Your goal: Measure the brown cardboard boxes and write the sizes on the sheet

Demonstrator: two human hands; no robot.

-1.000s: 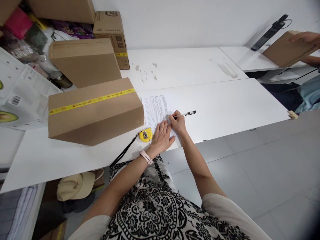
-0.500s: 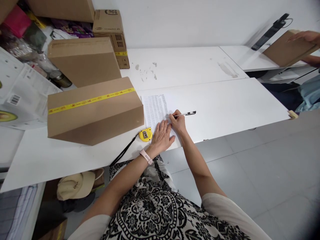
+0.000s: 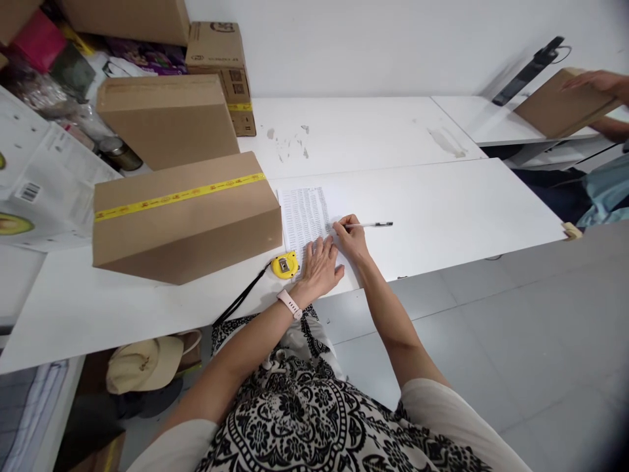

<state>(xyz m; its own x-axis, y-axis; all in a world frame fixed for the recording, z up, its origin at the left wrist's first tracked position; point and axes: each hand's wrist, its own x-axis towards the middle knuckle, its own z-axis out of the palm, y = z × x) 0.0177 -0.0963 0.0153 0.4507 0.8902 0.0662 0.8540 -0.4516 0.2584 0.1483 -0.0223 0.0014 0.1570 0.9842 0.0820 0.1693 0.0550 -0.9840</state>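
Observation:
A printed sheet of paper [image 3: 305, 213] with columns of small text lies on the white table [image 3: 432, 216]. My left hand [image 3: 319, 267] rests flat on its lower part, fingers stretched out. In my right hand [image 3: 352, 238] is a pen [image 3: 376, 225], gripped near its tip, with the back end pointing right. The tip is hidden by my fingers at the paper's right side. Just left of my left hand sits a yellow tape measure [image 3: 285, 265], its black strap [image 3: 243, 298] trailing over the table's front edge.
A taped cardboard box [image 3: 187, 216] stands left of the paper, with another box [image 3: 167, 121] behind it. Packed goods crowd the back left. At the far right, another person's hand [image 3: 597, 82] touches a brown carton [image 3: 565, 105] near a black bottle-like object [image 3: 528, 71].
The pen's back end has swung slightly down and to the right as my right hand shifted a little. My left hand stays flat on the paper. The view has moved slightly.

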